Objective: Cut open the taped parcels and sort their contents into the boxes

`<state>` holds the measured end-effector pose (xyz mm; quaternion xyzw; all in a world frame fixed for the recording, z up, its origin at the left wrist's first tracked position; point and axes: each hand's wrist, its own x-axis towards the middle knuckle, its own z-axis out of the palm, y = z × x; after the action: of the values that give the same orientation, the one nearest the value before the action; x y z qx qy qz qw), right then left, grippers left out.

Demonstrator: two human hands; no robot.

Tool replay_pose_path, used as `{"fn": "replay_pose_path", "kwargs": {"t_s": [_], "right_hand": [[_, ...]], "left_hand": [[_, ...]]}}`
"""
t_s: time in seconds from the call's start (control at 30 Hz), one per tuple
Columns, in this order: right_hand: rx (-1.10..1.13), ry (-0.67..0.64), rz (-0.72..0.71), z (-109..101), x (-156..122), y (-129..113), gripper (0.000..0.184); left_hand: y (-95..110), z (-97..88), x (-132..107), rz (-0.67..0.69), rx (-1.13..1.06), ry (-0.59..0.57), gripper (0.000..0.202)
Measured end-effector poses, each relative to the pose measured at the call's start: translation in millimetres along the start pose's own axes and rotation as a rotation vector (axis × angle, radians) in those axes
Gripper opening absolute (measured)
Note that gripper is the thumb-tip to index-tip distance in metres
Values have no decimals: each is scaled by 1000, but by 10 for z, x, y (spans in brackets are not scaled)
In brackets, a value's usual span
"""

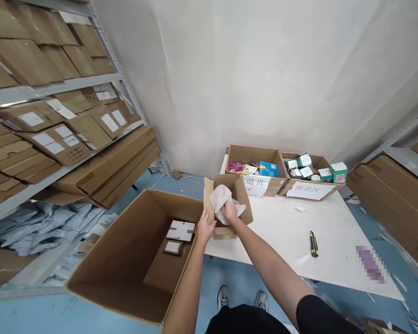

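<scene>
A small cardboard box (249, 204) stands with its top flaps up at the table's left end. My left hand (205, 226) holds its left side, fingers on the flap. My right hand (229, 211) reaches down into the box and grips crumpled white wrapping sheet (221, 195), possibly thin foam; its fingertips are partly hidden in the folds. Whatever lies under the sheet cannot be seen. Just left of my left hand is a large deep cardboard box (125, 246). Inside are a white-labelled parcel (181, 230) and a smaller parcel (173, 247).
Behind the small box stand a carton of colourful packs (273, 186) and a carton of green-and-white boxes (308, 189), both with paper signs. A yellow-black utility knife (314, 244) lies on the white table (275, 232). Shelves of parcels (55, 93) line the left.
</scene>
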<state>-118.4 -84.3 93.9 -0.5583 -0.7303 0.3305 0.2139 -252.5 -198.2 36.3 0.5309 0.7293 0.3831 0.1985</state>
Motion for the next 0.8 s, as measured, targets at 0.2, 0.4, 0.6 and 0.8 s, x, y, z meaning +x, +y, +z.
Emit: {"fn": "replay_pose_path", "kwargs": {"t_s": [0.2, 0.4, 0.6, 0.8], "right_hand": [[-276, -183, -30, 221, -303, 264, 45], [-269, 190, -318, -23, -655, 656, 40], [-376, -22, -114, -390, -986, 1059, 41], [-368, -143, -39, -321, -1126, 1272, 44]], "left_hand": [[-156, -69, -99, -21, 239, -64, 62], [101, -128, 28, 116, 427, -249, 50], [187, 105, -100, 119, 384, -361, 43], [182, 154, -196, 199, 445, -348, 39]]}}
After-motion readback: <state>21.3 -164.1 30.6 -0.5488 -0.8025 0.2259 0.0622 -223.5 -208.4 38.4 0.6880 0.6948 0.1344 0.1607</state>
